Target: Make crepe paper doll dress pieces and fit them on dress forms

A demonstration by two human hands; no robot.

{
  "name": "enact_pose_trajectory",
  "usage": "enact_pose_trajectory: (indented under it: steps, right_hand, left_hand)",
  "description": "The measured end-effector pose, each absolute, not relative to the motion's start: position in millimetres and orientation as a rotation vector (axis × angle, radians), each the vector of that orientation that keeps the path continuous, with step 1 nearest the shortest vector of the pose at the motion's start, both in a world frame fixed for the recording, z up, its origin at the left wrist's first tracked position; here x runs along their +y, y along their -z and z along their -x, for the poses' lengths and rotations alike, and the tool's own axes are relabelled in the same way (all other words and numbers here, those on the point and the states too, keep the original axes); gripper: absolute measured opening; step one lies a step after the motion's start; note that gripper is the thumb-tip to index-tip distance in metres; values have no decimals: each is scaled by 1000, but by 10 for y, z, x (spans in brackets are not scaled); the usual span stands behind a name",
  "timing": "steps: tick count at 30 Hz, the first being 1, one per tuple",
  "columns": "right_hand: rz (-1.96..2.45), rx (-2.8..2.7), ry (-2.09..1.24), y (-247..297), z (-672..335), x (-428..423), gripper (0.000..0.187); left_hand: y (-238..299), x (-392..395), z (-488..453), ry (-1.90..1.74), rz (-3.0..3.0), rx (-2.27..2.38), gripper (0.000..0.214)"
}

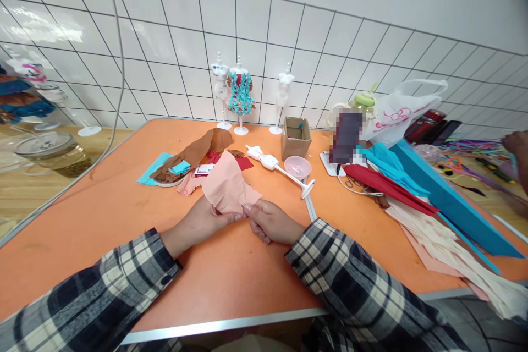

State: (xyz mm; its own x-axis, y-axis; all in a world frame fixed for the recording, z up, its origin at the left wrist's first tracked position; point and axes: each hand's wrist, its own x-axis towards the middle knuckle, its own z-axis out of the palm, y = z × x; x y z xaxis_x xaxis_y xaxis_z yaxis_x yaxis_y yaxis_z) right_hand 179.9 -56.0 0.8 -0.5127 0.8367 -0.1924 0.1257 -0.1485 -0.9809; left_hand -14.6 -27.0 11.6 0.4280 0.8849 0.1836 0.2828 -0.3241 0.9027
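A piece of peach-pink cloth [226,180] is held up over the front middle of the orange table. My left hand [205,222] is closed on its lower left part, thumb along the bottom edge. At the cloth's lower right corner my right hand [272,222] pinches with thumb and forefinger, its other fingers curled. A thin pale sliver, too small to name, shows by the right fingertips. Just beyond the cloth lies a white miniature dress form [268,160] on its side. Brown cloth [193,155] and red cloth [245,163] lie behind and to the left.
Dress forms stand along the tiled wall, one [240,93] covered in turquoise trim. A cardboard box [295,143], a pink bowl [297,167] and a phone [346,137] on a stand are further back. Cloth strips [391,190] fill the right side. Another person's hand [517,146] shows at far right.
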Motion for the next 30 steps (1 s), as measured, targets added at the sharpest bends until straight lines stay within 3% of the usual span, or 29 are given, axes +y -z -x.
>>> enact_pose_trajectory:
  steps: [30]
  right_hand:
    - [1083,-1551,-1739,-55,-1809,-566,37]
  left_hand:
    - [-133,-255,165,-903,-1703,907,58]
